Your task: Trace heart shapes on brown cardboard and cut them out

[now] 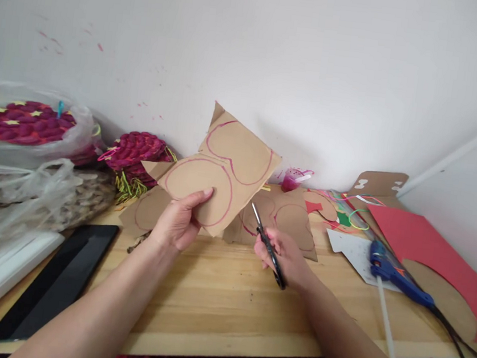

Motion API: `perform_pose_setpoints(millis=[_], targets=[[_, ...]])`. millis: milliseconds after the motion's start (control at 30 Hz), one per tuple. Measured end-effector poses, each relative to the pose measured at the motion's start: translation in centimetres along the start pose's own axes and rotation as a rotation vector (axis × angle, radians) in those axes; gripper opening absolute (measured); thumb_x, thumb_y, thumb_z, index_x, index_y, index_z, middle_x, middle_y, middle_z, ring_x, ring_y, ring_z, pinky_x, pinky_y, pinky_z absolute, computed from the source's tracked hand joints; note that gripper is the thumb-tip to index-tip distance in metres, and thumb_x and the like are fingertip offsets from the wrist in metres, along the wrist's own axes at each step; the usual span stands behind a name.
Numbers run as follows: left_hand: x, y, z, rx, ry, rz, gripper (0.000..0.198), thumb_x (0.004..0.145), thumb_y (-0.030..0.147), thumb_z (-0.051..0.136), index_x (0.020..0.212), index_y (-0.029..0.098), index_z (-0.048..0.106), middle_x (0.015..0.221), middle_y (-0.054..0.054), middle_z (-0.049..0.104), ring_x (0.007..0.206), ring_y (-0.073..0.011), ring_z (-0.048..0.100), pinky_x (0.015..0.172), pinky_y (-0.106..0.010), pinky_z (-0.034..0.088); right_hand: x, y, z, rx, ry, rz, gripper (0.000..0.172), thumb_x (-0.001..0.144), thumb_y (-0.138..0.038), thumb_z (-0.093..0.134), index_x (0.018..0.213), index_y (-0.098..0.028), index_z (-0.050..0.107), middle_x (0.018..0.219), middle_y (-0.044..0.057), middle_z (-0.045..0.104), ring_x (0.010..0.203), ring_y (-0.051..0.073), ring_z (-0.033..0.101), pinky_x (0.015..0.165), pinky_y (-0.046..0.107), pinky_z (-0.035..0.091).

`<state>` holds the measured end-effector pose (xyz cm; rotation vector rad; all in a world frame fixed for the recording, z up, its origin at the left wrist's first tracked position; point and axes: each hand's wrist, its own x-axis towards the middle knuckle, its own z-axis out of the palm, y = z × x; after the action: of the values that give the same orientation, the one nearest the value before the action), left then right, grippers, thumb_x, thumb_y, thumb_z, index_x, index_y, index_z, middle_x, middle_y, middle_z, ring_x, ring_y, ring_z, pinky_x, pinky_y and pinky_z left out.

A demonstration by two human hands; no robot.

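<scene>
My left hand grips a brown cardboard piece by its lower edge, thumb on top, and holds it raised and tilted above the table. Pinkish-purple outlines are drawn on it: a rounded shape near my thumb and a curved, heart-like one at the upper right. In my right hand is a pair of scissors with dark handles, its blades pointing up and left toward the cardboard's right edge. The blades look closed and apart from the cardboard. Behind it, another cardboard sheet with similar outlines lies on the table.
To the right lie a blue hot glue gun with a glue stick, red paper and a white paper piece. On the left are a black tablet-like slab, plastic bags and a magenta braided item. A white wall rises behind.
</scene>
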<state>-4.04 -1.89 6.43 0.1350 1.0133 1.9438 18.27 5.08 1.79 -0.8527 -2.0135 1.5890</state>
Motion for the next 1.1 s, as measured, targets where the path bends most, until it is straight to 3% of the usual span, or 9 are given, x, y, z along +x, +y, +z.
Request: perform_pose_setpoints(millis=[267,500,800,1100], targets=[[-0.2,-0.8,-0.2,0.11,-0.07,0.036,0.031,0.067,-0.001,0.084,0.094,0.013,0.08,0.091,-0.006,0.082,0.078,-0.0182,0.077,0.072,-0.025,0.066,-0.3,-0.7,0.4,-0.046,-0.052,0.03,0.043,0.087,-0.056,0.072,0.078,-0.021,0.05,0.071,-0.004,0.046,0.063,0.013,0.048,0.057,0.027,0.037],[-0.2,-1.2,-0.3,0.086,-0.048,0.051,0.025,0.066,0.002,0.086,0.088,0.012,0.08,0.089,-0.007,0.082,0.074,-0.0171,0.077,0.066,-0.022,0.065,-0.4,-0.4,0.5,-0.046,-0.089,0.071,0.042,0.086,-0.052,0.076,0.08,-0.02,0.049,0.071,-0.005,0.042,0.064,0.012,0.045,0.057,0.024,0.033],[-0.9,-1.8,-0.2,0.13,-0.096,0.106,0.04,0.058,0.014,0.096,0.095,0.014,0.081,0.099,-0.009,0.082,0.102,-0.025,0.077,0.091,-0.03,0.065,-0.5,-0.8,0.4,-0.086,-0.087,0.019,0.05,0.088,-0.065,0.068,0.078,-0.02,0.047,0.068,-0.005,0.04,0.06,0.012,0.043,0.054,0.025,0.029],[-1.0,-1.9,0.0,0.097,-0.026,0.15,0.041,0.06,0.014,0.094,0.099,0.016,0.08,0.101,-0.007,0.082,0.108,-0.0258,0.076,0.094,-0.031,0.064,-0.6,-0.1,0.8,0.041,-0.123,0.001,0.05,0.092,-0.066,0.064,0.081,-0.02,0.049,0.071,-0.004,0.045,0.059,0.011,0.048,0.054,0.024,0.038]])
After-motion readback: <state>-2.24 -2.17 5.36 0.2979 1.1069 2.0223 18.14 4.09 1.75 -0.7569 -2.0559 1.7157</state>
